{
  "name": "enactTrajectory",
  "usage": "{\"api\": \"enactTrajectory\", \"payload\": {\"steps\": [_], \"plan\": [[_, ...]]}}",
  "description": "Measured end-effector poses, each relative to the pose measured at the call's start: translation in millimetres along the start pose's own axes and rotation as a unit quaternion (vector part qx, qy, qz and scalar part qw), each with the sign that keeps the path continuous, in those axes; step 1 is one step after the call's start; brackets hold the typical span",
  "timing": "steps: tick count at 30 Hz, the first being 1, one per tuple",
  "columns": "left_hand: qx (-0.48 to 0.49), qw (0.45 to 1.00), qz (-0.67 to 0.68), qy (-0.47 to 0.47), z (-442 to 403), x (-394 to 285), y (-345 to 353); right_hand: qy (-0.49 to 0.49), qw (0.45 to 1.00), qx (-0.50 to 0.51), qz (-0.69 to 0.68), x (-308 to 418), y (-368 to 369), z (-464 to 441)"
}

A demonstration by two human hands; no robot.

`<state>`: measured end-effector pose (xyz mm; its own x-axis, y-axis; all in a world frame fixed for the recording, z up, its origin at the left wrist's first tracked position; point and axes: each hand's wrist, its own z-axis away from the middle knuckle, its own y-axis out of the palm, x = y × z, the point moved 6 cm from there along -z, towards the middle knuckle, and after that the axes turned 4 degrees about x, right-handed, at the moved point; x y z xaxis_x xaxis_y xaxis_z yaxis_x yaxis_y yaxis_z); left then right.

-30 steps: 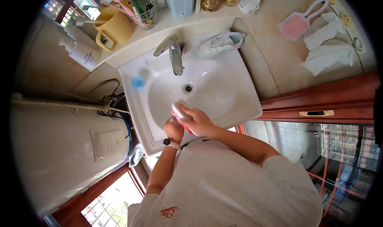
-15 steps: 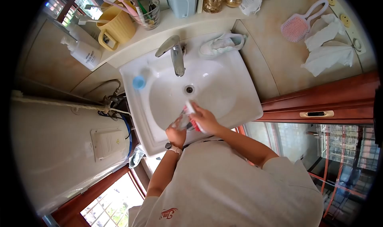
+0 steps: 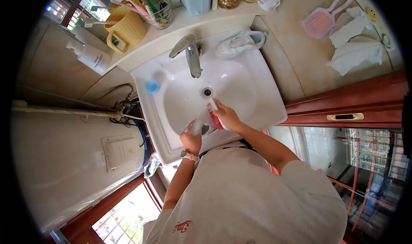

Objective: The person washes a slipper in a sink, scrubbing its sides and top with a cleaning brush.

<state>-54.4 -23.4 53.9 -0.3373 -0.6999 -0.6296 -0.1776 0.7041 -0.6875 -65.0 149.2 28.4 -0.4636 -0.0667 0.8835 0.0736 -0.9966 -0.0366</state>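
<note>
Over the front of the white washbasin (image 3: 274, 109), my right hand (image 3: 227, 116) grips a white scrub brush (image 3: 213, 107) with red bristles facing left. My left hand (image 3: 191, 142) is closed around a white shoe (image 3: 209, 124), which is smeared by motion and partly hidden. A dark patch shows on the shoe. Brush and shoe are side by side, and I cannot tell whether they touch. A second pale shoe (image 3: 240, 44) rests on the basin's back right corner. On the left rim stands a small blue cup (image 3: 152, 87).
Behind the basin rises a chrome faucet (image 3: 193, 59). The shelf carries a yellow mug (image 3: 128, 29), a glass of toothbrushes (image 3: 162, 18) and a blue holder (image 3: 195, 1). At right lie a pink hairbrush (image 3: 319, 23) and crumpled tissues (image 3: 358, 53). A white water heater (image 3: 64, 158) stands left.
My right hand has moved the brush slightly right and up, away from the left hand. The shoe stays in my left hand. The whole view has shifted a little.
</note>
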Motion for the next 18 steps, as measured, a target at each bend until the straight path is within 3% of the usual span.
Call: {"api": "enactTrajectory", "payload": {"steps": [2, 3, 4, 5, 6, 7, 8, 10, 11, 12, 14, 17, 18], "plan": [[-0.011, 0.999, -0.003, -0.034, -7, -6, -5, -0.082, 0.994, 0.067, 0.028, 46, 17, 31], [0.049, 0.991, 0.022, -0.124, -7, -1, -5, -0.259, 0.94, -0.052, 0.218, 38, 27, 32], [0.104, 0.971, 0.044, -0.208, -6, 6, -2, -0.257, 0.94, -0.053, 0.217, 43, 25, 34], [0.044, 0.983, 0.062, -0.169, -5, 8, -3, -0.158, 0.973, -0.03, 0.165, 45, 17, 24], [0.043, 0.984, 0.06, -0.164, -4, 13, 3, -0.057, 0.992, -0.004, 0.11, 42, 10, 16], [0.018, 0.993, 0.046, -0.109, -4, 6, 1, -0.127, 0.984, -0.077, 0.094, 48, -1, 5], [-0.004, 0.998, 0.03, -0.054, -2, 0, -4, -0.124, 0.985, -0.077, 0.089, 37, 5, 9], [0.01, 0.995, 0.008, -0.098, -9, 4, -1, -0.13, 0.977, 0.03, 0.165, 41, 22, 20], [0.042, 0.988, 0.035, -0.148, -7, 8, -2, -0.234, 0.94, -0.008, 0.249, 53, 32, 35], [0.073, 0.977, 0.061, -0.193, -4, 13, -1, -0.23, 0.942, -0.007, 0.245, 57, 29, 34], [0.033, 0.987, 0.022, -0.158, -6, 3, -7, -0.017, 0.984, 0.023, 0.174, 43, 12, 12], [0.014, 0.99, 0.051, -0.134, -19, -8, -7, -0.052, 0.989, 0.045, 0.131, 46, 17, 13], [0.065, 0.982, 0.041, -0.173, -21, 1, -3, -0.067, 0.99, 0.061, 0.113, 47, 23, 16]]}}
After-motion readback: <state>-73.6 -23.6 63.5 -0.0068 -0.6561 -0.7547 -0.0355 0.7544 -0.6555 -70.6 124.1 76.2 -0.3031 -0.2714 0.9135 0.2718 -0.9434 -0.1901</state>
